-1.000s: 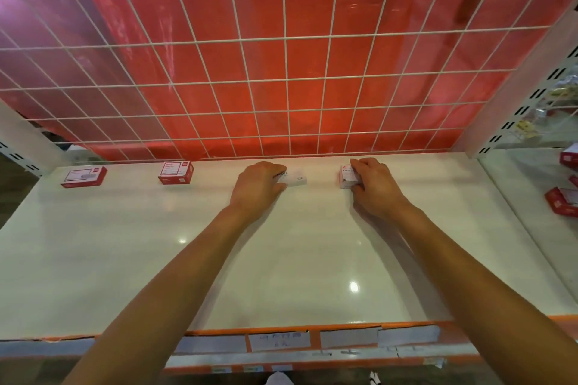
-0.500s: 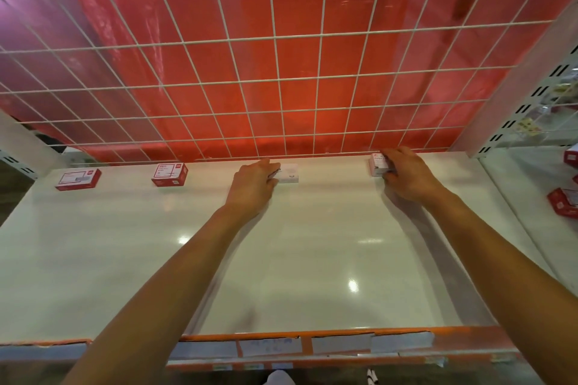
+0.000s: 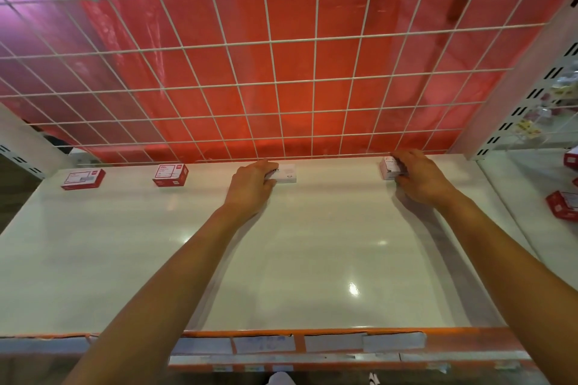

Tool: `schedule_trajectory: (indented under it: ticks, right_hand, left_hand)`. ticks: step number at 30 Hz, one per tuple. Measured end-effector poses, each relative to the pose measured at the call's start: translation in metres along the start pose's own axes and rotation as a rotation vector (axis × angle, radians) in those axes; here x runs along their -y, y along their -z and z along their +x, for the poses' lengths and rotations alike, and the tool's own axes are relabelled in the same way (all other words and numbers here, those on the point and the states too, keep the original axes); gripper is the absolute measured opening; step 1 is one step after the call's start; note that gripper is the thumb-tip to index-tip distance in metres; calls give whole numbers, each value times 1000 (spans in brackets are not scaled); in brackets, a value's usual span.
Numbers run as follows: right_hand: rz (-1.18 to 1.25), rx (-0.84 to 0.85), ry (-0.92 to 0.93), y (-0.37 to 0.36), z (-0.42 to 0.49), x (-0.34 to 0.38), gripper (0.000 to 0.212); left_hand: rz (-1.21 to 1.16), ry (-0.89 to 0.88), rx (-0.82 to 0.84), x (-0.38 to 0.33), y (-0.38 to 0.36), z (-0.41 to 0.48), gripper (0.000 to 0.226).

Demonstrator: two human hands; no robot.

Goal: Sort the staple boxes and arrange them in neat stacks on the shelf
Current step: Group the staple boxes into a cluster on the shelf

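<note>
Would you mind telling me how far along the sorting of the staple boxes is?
Early on. Done: two red boxes sit apart along the shelf back. In hand: left hand on a white box, right hand on a pale box. Left: no stacks are visible yet.

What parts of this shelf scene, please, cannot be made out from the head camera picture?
- Head view: the left hand hides the near end of the white box.
- Head view: the right hand covers part of the pale box; its print is blurred.
- Head view: the red boxes at right are cut off by the frame edge.
</note>
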State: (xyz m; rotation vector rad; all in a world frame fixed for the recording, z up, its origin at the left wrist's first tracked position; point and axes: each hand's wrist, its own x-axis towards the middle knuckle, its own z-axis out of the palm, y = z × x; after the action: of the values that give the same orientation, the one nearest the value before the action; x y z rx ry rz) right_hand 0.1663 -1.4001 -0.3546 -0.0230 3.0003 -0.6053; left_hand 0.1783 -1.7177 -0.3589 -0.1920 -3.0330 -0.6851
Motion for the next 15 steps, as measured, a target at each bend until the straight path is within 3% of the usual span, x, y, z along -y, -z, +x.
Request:
schedule_trajectory:
  ticks: [15]
  right_hand:
    - [23, -39, -4, -14, -4, 9, 60]
  left_hand:
    - [-4, 10, -15, 2, -9, 3, 33]
